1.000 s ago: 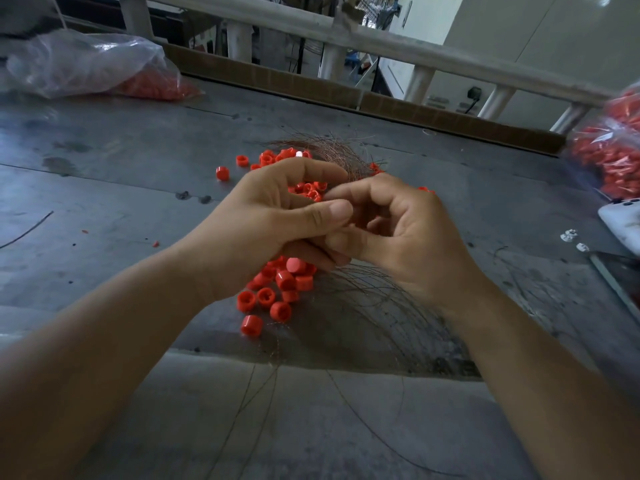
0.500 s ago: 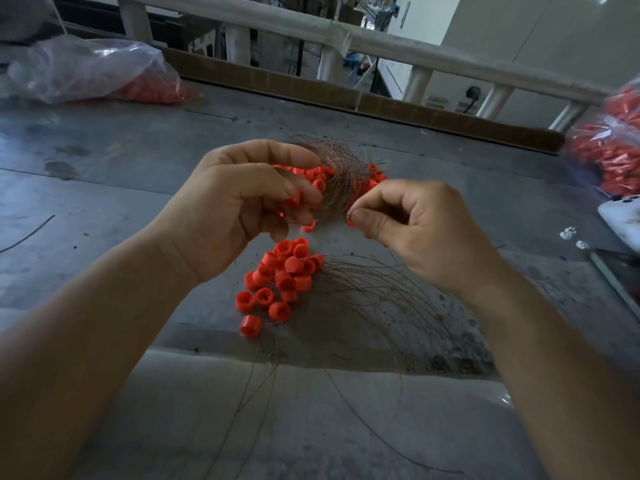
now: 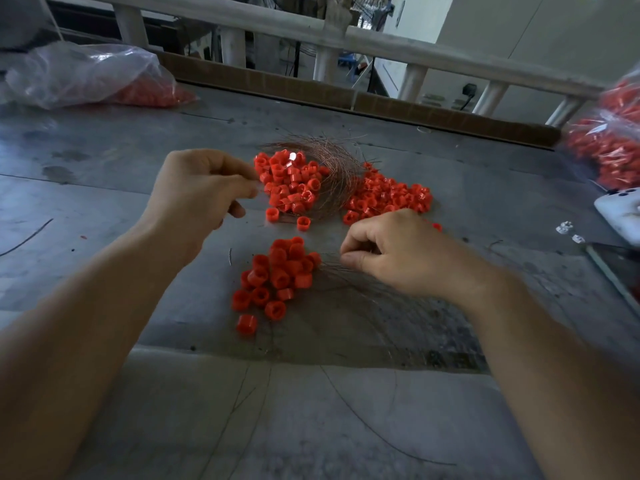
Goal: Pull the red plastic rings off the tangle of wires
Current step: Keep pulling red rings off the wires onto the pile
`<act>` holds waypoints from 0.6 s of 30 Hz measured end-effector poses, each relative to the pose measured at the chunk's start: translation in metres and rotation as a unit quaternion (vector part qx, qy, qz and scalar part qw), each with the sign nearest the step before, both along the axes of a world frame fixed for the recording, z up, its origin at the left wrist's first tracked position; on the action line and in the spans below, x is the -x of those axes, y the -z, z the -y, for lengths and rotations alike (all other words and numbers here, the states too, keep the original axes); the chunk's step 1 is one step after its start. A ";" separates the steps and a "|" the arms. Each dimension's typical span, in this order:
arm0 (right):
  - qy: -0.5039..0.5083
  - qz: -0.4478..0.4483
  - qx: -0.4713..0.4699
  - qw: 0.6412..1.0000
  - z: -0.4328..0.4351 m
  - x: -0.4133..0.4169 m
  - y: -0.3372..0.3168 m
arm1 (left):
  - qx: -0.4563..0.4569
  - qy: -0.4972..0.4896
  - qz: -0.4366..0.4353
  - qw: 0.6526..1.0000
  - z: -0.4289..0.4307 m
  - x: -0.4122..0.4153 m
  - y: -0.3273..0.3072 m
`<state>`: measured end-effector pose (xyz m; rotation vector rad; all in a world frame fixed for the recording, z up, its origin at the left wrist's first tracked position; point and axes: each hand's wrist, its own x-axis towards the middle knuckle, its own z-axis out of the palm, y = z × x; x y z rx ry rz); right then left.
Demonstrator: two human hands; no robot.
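Note:
The tangle of thin copper wires (image 3: 334, 164) lies on the grey table (image 3: 104, 209), with heaps of red plastic rings (image 3: 291, 183) strung on it to the left and right. My left hand (image 3: 204, 192) hovers just left of the tangle. Its thumb and forefinger pinch what looks like a fine wire end. My right hand (image 3: 401, 252) is lower, fingers curled, pinching a thin strand above the bare loose wires (image 3: 377, 303). A pile of freed rings (image 3: 277, 275) lies between my forearms.
Clear plastic bags of red parts sit at the far left (image 3: 86, 77) and the right edge (image 3: 609, 147). A white device (image 3: 620, 209) and small white bits (image 3: 568, 233) lie at the right. Stray wires (image 3: 346, 393) trail toward the near edge. A railing runs behind the table.
Both hands held the tangle up together before. Now it lies on the table; my left hand has drawn left and my right hand has dropped down to the loose wires.

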<state>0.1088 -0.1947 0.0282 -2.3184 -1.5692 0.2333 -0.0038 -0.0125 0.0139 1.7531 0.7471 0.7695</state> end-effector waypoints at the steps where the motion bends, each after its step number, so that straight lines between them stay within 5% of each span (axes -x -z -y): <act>1: 0.000 0.000 0.008 1.000 0.000 -0.001 0.000 | -0.053 -0.010 -0.023 0.998 -0.001 -0.001 0.004; 6: 0.000 -0.017 0.009 1.000 0.003 -0.003 -0.002 | -0.210 0.017 -0.094 0.973 -0.006 -0.009 0.021; 18: 0.078 -0.014 -0.091 0.993 0.006 -0.011 -0.011 | -0.291 0.022 -0.147 0.945 -0.008 -0.021 0.032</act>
